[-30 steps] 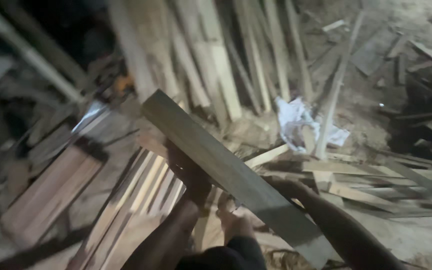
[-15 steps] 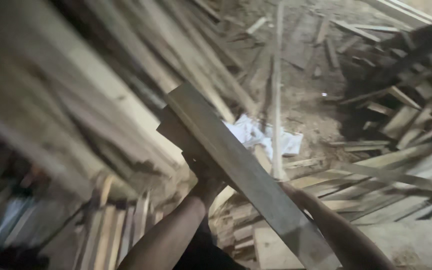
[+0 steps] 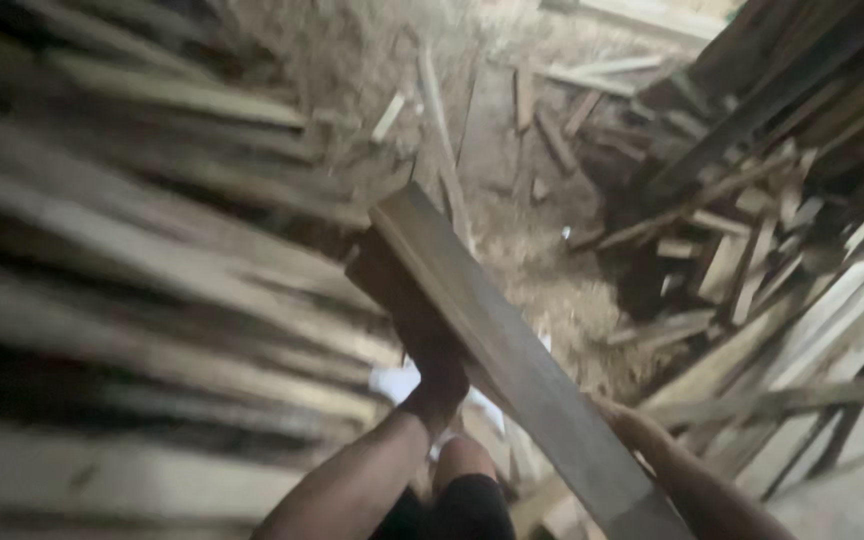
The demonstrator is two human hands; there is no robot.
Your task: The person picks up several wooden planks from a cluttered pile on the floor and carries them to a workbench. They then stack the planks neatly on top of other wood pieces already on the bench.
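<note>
Both hands carried the long plank (image 3: 512, 360) across mid-frame: left hand (image 3: 437, 385) clenched beneath it, right hand (image 3: 637, 430) apparently gripping its lower edge. Blurred timber stacks (image 3: 132, 300) filled the left.

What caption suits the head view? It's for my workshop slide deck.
Both hands, left hand and right hand, hold a long wooden plank tilted above scattered timber offcuts on a sawdust floor.

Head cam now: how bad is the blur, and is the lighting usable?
Head view: heavy motion smear on the stacked planks at left; the held board and left hand are fairly sharp; right hand soft. Dim overall, dark upper right, sawdust floor brightest.
</note>
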